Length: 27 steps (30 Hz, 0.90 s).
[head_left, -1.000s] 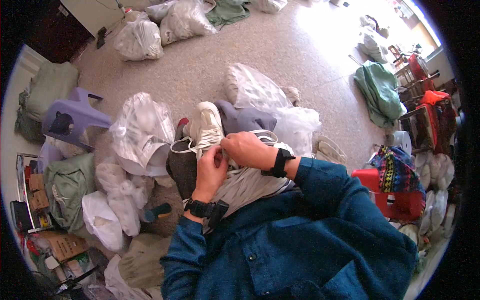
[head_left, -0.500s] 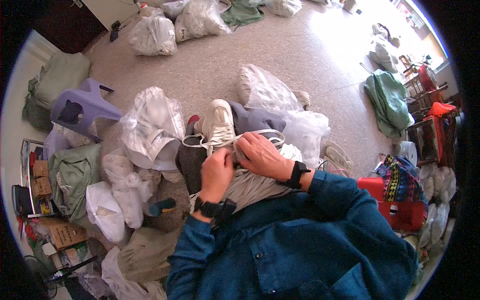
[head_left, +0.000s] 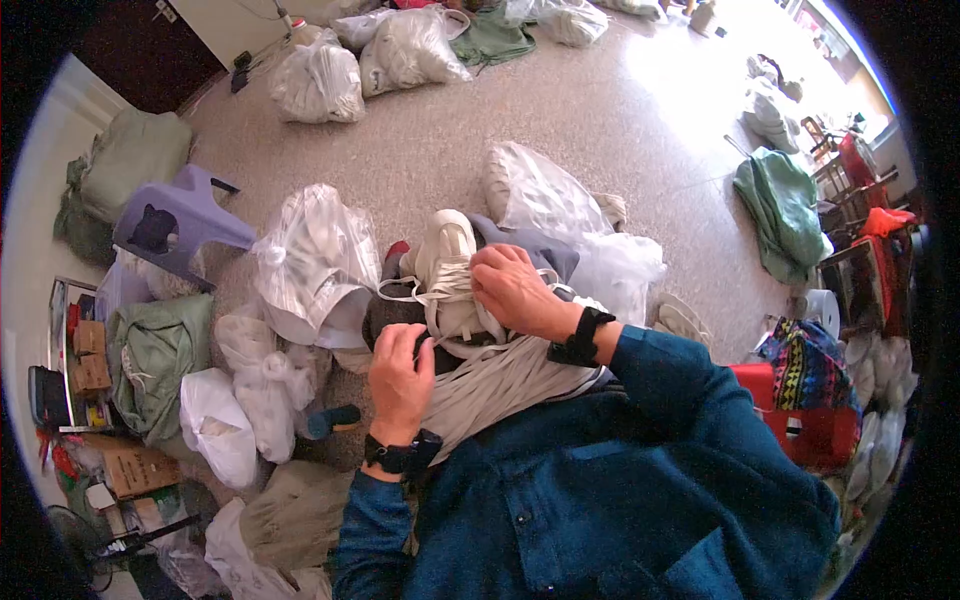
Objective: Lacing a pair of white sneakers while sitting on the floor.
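Observation:
A cream lace-up sneaker (head_left: 448, 236) rests in front of me, toe pointing away, with flat pale laces threaded through it and loose loops on both sides. My right hand (head_left: 520, 292) lies at the sneaker's right side, fingers bent and closed on the shoelace (head_left: 462, 272); their tips are partly hidden. Nearer to me and left of the heel, my left hand (head_left: 400, 385) is off the sneaker, its fingers slightly bent and apart with nothing visible in them. A thick bundle of loose pale laces (head_left: 490, 385) drapes across my lap, beside dark grey cloth (head_left: 385, 315).
Clear bags of shoes stand close by, one on the left (head_left: 315, 250) and one beyond on the right (head_left: 540, 190). A purple stool (head_left: 185, 215) lies tipped at left, near green sacks (head_left: 160, 350). A red stool (head_left: 810, 435) is at right.
My left hand has come away from the laces and moved down toward me. The right hand has shifted slightly up along the sneaker's side. The view has tilted slightly.

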Tool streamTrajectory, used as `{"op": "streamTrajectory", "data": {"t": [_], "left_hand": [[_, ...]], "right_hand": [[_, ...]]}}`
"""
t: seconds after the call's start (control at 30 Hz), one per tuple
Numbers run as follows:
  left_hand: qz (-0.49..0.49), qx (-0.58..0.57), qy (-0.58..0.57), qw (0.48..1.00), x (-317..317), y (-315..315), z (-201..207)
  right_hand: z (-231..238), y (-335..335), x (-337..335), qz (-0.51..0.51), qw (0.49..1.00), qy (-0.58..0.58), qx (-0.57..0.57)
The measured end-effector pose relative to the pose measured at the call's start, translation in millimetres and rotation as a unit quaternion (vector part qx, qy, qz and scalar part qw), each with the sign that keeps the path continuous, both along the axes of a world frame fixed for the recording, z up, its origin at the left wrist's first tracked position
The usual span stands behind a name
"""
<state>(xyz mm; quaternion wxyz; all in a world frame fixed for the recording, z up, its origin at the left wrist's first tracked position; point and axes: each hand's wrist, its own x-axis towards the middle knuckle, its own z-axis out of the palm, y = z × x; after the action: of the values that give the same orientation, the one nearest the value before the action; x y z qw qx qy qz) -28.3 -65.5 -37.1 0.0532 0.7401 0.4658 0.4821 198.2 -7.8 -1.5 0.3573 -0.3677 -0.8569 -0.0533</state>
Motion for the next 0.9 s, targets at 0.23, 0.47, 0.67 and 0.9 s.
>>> {"op": "streamTrajectory", "data": {"t": [0.23, 0.47, 0.67, 0.9], "left_hand": [[0.049, 0.057, 0.181, 0.981, 13.0, -38.9, -45.8], [0.040, -0.040, 0.267, 0.962, -16.4, -114.1, -91.7], [0.079, -0.056, 0.349, 0.932, -26.8, -127.4, -124.9], [0.131, -0.174, 0.351, 0.911, -96.7, -214.2, -107.5]], "right_hand": [[-84.2, -45.7, -3.6, 0.006, 0.994, -0.096, -0.060], [-137.2, -127.5, -57.5, 0.063, 0.971, -0.101, -0.210], [-159.7, -145.1, -84.8, 0.067, 0.967, -0.143, -0.201], [-183.5, -170.8, -115.2, 0.121, 0.954, -0.103, -0.254]]}}
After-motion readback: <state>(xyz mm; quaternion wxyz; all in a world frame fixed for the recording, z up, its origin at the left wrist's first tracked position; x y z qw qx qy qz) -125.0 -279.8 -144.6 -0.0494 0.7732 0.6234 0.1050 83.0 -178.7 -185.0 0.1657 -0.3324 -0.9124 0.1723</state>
